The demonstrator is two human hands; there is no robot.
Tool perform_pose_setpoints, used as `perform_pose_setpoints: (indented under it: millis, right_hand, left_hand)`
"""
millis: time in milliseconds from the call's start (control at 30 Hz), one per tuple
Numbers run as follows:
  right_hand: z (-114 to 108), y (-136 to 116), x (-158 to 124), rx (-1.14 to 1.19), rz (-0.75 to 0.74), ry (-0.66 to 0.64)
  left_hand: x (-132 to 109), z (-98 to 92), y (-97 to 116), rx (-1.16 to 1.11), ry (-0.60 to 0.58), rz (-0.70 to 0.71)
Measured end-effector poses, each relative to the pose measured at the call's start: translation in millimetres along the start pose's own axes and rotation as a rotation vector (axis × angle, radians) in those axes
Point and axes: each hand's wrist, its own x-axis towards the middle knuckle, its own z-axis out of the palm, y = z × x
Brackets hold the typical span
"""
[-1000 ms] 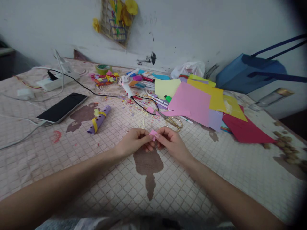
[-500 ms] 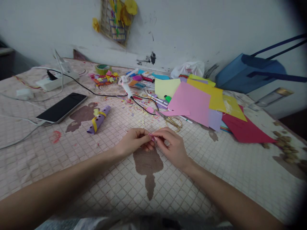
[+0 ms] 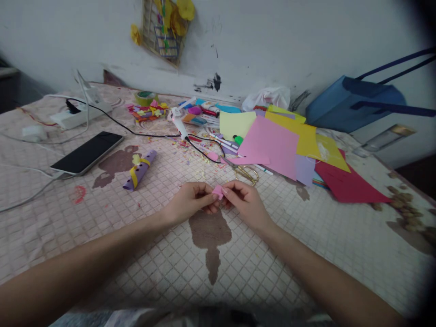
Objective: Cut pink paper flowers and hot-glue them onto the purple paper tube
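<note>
Along the left of the tabletop (image 3: 44, 227), a white power strip (image 3: 80, 113) trails cables, and a black smartphone (image 3: 86, 153) lies near a purple paper roll (image 3: 139, 170) bound with a yellow strip. Farther back sit a roll of tape (image 3: 146, 97), a heap of paper scraps (image 3: 148, 112) and a white corded pen-shaped tool (image 3: 179, 122).

In the middle, the person's left hand (image 3: 190, 202) and right hand (image 3: 247, 204) nearly meet, their fingers (image 3: 230, 188) closed in a pinch on a small pink piece of paper (image 3: 218, 192). The fingers hide part of it, so its full shape is hard to make out.

Gold-handled scissors (image 3: 245, 174) lie just beyond the right hand, beside a spread of coloured paper sheets (image 3: 272, 143). Behind the sheets are a white plastic bag (image 3: 267, 98) and a blue bag (image 3: 354, 102), neither showing what is inside. The blue bag's straps run out of view. Brown lumps (image 3: 405, 204) at the right edge are too blurred to identify.
</note>
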Motion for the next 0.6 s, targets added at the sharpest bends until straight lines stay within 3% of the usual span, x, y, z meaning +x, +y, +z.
perform_pose_setpoints:
  millis: [233, 600]
  right_hand:
    - [-0.5, 1.4, 0.4, 0.153, 0.087, -0.036]
    - [-0.5, 3.5, 0.6, 0.161, 0.114, -0.109]
  left_hand:
    - [-0.2, 0.5, 0.3, 0.058, 0.009, 0.018]
    - [-2.9, 1.0, -0.8, 0.112, 0.012, 0.035]
